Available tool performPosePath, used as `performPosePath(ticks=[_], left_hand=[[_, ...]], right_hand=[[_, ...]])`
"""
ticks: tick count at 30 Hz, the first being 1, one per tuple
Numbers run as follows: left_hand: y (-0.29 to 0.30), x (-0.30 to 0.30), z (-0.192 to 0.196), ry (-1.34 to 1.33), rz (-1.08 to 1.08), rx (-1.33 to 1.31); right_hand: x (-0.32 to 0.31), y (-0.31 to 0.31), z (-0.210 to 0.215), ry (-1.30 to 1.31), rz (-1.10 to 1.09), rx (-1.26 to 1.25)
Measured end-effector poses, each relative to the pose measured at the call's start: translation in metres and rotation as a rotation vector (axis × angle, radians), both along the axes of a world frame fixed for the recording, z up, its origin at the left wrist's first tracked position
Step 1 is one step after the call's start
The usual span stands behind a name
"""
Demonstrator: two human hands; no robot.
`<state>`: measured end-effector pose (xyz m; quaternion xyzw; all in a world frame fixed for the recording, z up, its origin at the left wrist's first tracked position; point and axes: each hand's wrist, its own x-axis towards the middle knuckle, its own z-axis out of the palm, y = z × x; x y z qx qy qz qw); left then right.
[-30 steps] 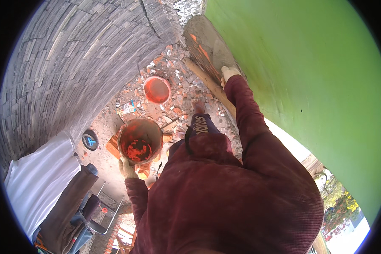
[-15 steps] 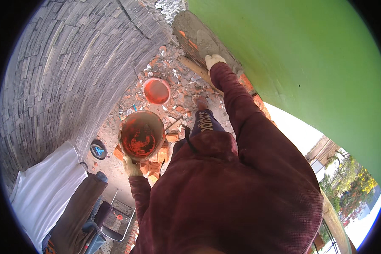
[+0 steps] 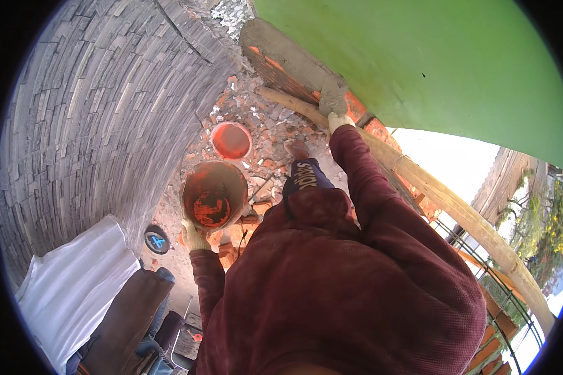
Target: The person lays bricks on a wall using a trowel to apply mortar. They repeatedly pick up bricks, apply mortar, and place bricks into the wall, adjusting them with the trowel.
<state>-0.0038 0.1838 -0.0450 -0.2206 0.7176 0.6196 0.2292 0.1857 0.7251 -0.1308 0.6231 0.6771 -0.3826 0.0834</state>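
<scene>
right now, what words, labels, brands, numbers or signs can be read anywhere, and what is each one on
Pale lettering on the dark trouser leg: large enough to notice, but I don't copy printed words out.
The bucket at the left hand: no lettering that I can make out.
Elsewhere: no readable words, numbers or signs.

Building site: brick rubble (image 3: 268,122), mortar-topped brick wall (image 3: 289,61), wooden pole (image 3: 444,190).
</scene>
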Motion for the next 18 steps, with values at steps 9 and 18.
performPosePath(ticks=[9, 18], left_hand=[[0.029, -0.018, 0.025, 0.156, -0.044, 0.183], [0.053, -0.047, 0.095, 0.41, -0.25, 0.204]], right_hand=[[0.057, -0.002, 0.09, -0.184, 0.273, 0.523], [0.042, -0.098, 0.25, 0.086, 0.924, 0.568]])
